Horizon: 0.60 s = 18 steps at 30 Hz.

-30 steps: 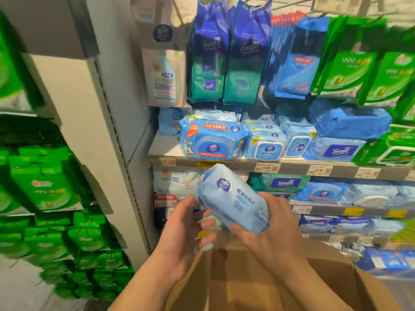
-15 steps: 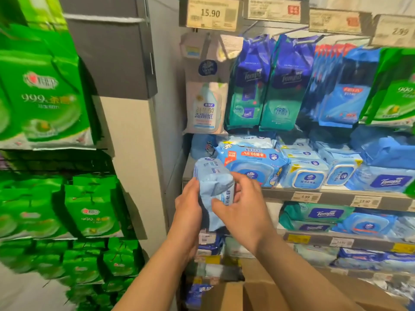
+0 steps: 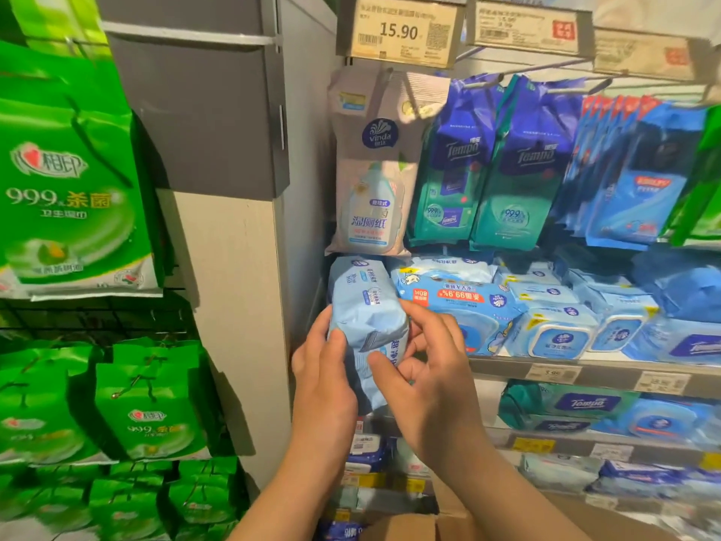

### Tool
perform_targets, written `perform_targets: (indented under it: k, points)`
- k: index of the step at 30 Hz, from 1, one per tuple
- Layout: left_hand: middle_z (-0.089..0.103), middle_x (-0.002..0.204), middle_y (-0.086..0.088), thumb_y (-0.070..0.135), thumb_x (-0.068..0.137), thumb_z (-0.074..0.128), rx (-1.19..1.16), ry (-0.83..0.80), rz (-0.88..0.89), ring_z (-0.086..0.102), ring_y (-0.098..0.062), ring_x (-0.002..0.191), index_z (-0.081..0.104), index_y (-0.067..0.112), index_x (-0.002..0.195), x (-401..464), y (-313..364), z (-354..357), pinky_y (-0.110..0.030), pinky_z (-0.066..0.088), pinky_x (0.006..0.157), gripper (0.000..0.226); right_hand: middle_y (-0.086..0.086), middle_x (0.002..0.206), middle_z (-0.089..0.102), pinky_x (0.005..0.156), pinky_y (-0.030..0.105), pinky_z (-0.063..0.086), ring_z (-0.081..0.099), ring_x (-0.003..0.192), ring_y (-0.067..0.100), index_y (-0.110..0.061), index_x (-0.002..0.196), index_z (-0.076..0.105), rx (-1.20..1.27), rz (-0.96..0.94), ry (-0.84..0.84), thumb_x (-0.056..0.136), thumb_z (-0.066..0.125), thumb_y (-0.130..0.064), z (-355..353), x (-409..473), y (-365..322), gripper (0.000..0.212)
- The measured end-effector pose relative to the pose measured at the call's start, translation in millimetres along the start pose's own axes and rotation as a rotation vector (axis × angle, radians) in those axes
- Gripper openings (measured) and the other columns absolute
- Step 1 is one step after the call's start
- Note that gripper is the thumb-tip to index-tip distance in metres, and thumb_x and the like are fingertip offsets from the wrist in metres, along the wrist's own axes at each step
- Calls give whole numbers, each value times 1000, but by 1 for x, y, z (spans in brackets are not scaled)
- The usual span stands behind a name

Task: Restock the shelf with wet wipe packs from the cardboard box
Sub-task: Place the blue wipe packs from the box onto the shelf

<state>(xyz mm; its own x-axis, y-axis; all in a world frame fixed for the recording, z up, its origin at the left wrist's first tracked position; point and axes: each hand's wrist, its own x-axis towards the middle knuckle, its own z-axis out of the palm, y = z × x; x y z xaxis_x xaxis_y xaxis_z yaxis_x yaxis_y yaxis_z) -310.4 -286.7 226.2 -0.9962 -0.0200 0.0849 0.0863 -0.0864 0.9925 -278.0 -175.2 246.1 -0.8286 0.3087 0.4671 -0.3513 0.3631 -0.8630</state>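
Right now the pale blue wet wipe pack [image 3: 364, 306] is being fed end-first into the gap at the far left of the shelf [image 3: 503, 367], its far end already in beside the grey side panel [image 3: 308, 189], its near end overhanging the shelf lip. The left hand [image 3: 322, 369] cups the pack's left flank and underside with curled fingers; the right hand [image 3: 423, 369] has its thumb pressed on the near face while its fingers curl round the right edge — both are clamped on the same pack.

What could go wrong, by my reckoning: the slot is tight. At 3 o'clock from the pack sits a lidded multipack [image 3: 456, 302], touching or nearly so, and a hard push could shove it sideways into its neighbours or crumple the soft pack instead of seating it. At 12 o'clock a hanging refill pouch [image 3: 370, 181] dangles just above; lifting the pack could knock it off its peg.

The pack is a soft film pillow — matte, wrinkled at the folded end seam, yielding under the fingers. The neighbouring packs carry rigid oval flip lids and look glossier. The cardboard box [image 3: 402, 527] shows at 6 o'clock, a dull brown edge.
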Motion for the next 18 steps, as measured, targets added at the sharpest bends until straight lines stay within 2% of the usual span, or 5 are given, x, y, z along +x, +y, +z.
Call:
perform_targets:
  k: [4,8,11,15,18]
  points:
    - [65,134,10,60,81,45,-49,-32,-84,59,-12,127,56,51,137,21,-1,4,-48,48,109,57,-4,133,45,92,36,60,67,109,12,-25,145,51,-14,87,-38,90,73,-7,9,15,21,62]
    - [73,121,15,18,70,60,16,-166,-85,70,-6,109,54,43,138,31,-20,3,-23,57,82,73,-9,129,46,95,34,58,64,112,11,-30,148,48,-157,94,-8,93,70,-9,19,27,39,63]
    - [71,122,22,23,94,66,242,-125,-13,67,3,105,54,43,141,36,-30,4,-13,50,81,53,-8,106,52,92,29,55,57,89,4,-32,143,52,-176,121,58,92,70,-10,23,33,47,58]
    - [69,101,9,35,95,70,417,106,-16,63,-4,85,61,33,108,36,-31,12,-14,39,61,16,5,75,51,70,19,47,50,68,17,-44,135,45,-138,111,46,94,67,-10,31,34,55,58]
    - [57,126,4,33,95,69,463,149,34,52,-19,119,53,27,134,20,-39,19,-23,36,88,42,1,75,55,69,17,47,56,72,19,-36,139,49,-164,114,58,93,70,-12,35,34,60,56]
